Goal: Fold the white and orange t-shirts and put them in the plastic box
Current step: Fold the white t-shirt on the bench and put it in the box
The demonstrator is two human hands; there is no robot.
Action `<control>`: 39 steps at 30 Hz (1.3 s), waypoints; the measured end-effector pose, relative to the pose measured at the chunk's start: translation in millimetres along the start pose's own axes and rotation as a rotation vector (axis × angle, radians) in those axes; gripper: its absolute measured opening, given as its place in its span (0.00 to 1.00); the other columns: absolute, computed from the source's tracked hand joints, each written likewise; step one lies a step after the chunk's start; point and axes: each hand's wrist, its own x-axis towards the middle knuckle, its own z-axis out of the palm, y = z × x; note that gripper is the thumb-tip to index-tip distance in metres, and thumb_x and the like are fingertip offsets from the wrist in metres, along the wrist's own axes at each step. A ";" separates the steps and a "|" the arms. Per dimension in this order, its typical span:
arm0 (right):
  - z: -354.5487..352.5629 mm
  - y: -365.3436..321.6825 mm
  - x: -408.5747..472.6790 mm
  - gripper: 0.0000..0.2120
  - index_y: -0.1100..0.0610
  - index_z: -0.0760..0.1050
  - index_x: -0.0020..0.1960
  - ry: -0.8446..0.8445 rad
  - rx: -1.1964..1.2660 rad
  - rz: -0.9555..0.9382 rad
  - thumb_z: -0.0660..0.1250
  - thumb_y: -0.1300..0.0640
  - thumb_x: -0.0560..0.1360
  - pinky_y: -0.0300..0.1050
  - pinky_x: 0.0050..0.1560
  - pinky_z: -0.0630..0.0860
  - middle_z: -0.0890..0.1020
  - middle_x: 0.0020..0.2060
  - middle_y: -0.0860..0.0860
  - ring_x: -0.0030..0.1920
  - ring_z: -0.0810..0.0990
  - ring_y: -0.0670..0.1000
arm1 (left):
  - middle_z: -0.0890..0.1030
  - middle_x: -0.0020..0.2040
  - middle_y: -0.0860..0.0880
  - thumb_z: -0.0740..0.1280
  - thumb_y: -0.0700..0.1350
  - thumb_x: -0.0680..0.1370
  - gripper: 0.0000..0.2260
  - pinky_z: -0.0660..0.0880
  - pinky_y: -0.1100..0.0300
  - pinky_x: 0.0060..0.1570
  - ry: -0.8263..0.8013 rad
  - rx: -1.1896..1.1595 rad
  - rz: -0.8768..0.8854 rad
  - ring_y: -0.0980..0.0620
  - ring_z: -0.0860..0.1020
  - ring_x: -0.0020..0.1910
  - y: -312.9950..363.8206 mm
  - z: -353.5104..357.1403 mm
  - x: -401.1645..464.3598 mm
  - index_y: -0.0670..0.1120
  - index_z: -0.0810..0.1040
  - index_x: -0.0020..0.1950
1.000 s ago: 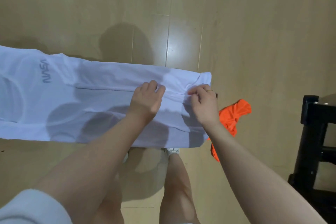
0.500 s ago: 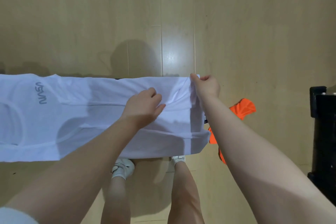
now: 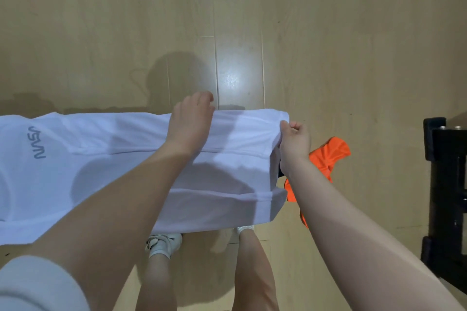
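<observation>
Head view, looking down. Nearest to the camera, below the white t-shirt point(image 3: 106, 166), are two bare legs, and a pale shoe point(image 3: 164, 243) shows just under its near edge. Both bare forearms reach over this shirt from the near side, and a light sleeve point(image 3: 38, 285) covers the left upper arm.

The white t-shirt is a long band of soft, thin cloth, held up in the air above the wooden floor point(image 3: 252, 20). It has smooth folds along its length, a hem seam near its right end, and grey "NASA" lettering point(image 3: 37, 142) close to its left end. Its left end runs out of the frame.

The left hand point(image 3: 190, 124) lies over the far edge of the shirt near the middle; its fingers bend over that edge, and I cannot tell if they grasp the cloth. The right hand point(image 3: 294, 142) is at the far right corner of the shirt, with its fingers clenched around the cloth there.

The orange t-shirt point(image 3: 328, 156) lies crumpled on the floor just right of the white shirt, partly hidden behind the right forearm. Its fabric looks ribbed and bright.

Further right of the white shirt, well apart, stands a black frame point(image 3: 444, 184), cut by the frame edge. Beyond the far edge of the shirt is pale glossy floor with plank joints and a light reflection.
</observation>
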 end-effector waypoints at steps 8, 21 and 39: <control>-9.8 16.4 -33.5 0.21 0.56 0.65 0.61 -0.043 -0.196 -0.165 0.67 0.65 0.71 0.39 0.42 0.70 0.73 0.36 0.48 0.38 0.75 0.49 | 0.64 0.71 0.34 0.54 0.56 0.74 0.32 0.39 0.57 0.70 -0.071 0.182 -0.023 0.37 0.63 0.70 -39.2 32.4 -58.8 0.38 0.59 0.72; 106.4 34.0 -99.0 0.31 0.51 0.52 0.76 -0.648 -1.274 -1.154 0.48 0.41 0.75 0.55 0.75 0.45 0.52 0.77 0.52 0.76 0.48 0.54 | 0.54 0.76 0.39 0.50 0.60 0.74 0.35 0.50 0.47 0.71 0.021 0.157 -0.377 0.41 0.55 0.75 -119.7 9.5 -96.6 0.40 0.55 0.75; 260.0 11.0 -228.2 0.11 0.61 0.77 0.47 -0.470 -1.178 -1.232 0.63 0.54 0.73 0.45 0.36 0.72 0.81 0.46 0.58 0.41 0.80 0.60 | 0.67 0.70 0.46 0.51 0.45 0.82 0.18 0.63 0.59 0.65 0.108 -0.731 -0.753 0.47 0.68 0.67 -278.9 -108.5 -114.9 0.44 0.61 0.72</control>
